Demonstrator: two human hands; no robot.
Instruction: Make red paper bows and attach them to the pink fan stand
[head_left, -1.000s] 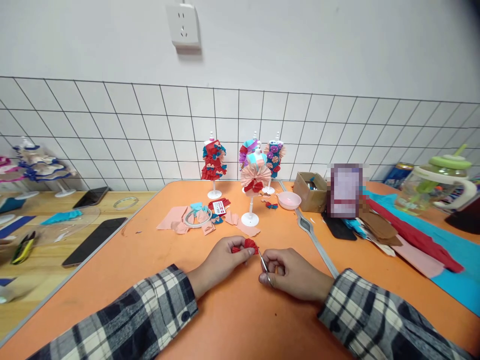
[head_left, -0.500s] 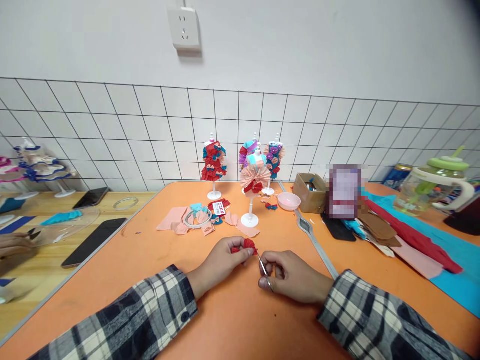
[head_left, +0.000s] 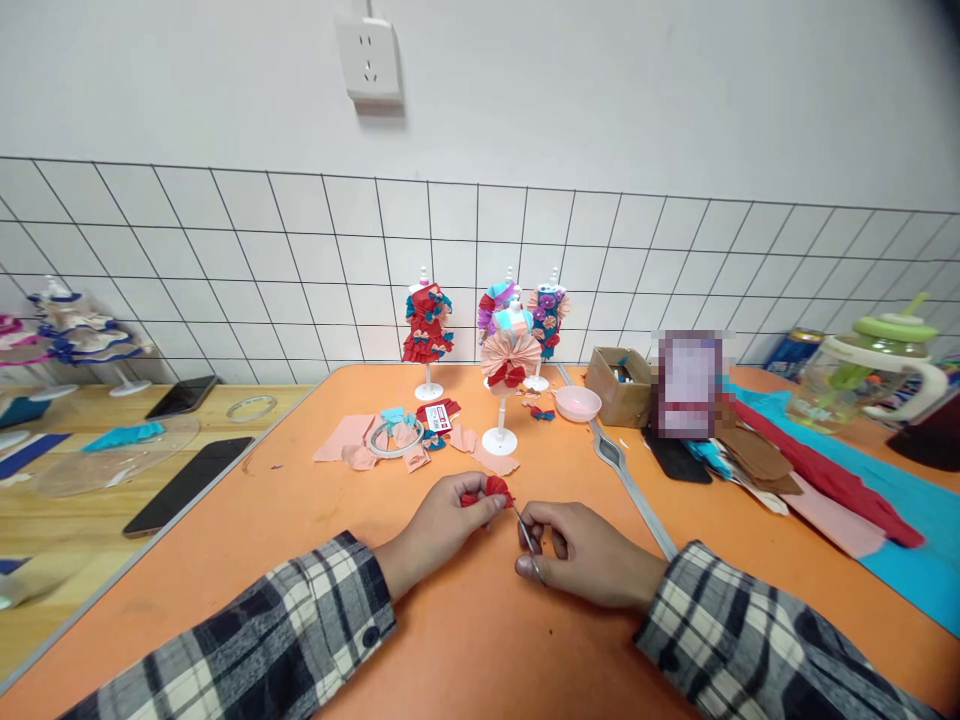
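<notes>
Between the thumb and fingers of my left hand (head_left: 455, 515) is a small pleated piece of red crepe paper (head_left: 497, 488), part of it hidden by the fingers. My right hand (head_left: 581, 553) is closed on a pair of small scissors (head_left: 527, 535), thumb and fingers at the handles. The blades point up and left, their tips at the lower right edge of the red paper. Just beyond my hands stands a white mini dress form (head_left: 500, 440) wearing a pink pleated paper skirt (head_left: 510, 355) with a red bow (head_left: 507, 377).
Pink paper scraps and a tape roll (head_left: 397, 437) lie left of the stand. More dressed forms (head_left: 428, 330) stand by the wall. A pink bowl (head_left: 577, 403), cardboard box (head_left: 619, 386), crepe sheets (head_left: 832, 470) and a lidded jug (head_left: 862, 375) are right. Phones (head_left: 187, 485) lie left.
My hands stay nearly in place, with a slight shift of the scissors and red paper. Another person's hand at the far left has gone out of view.
</notes>
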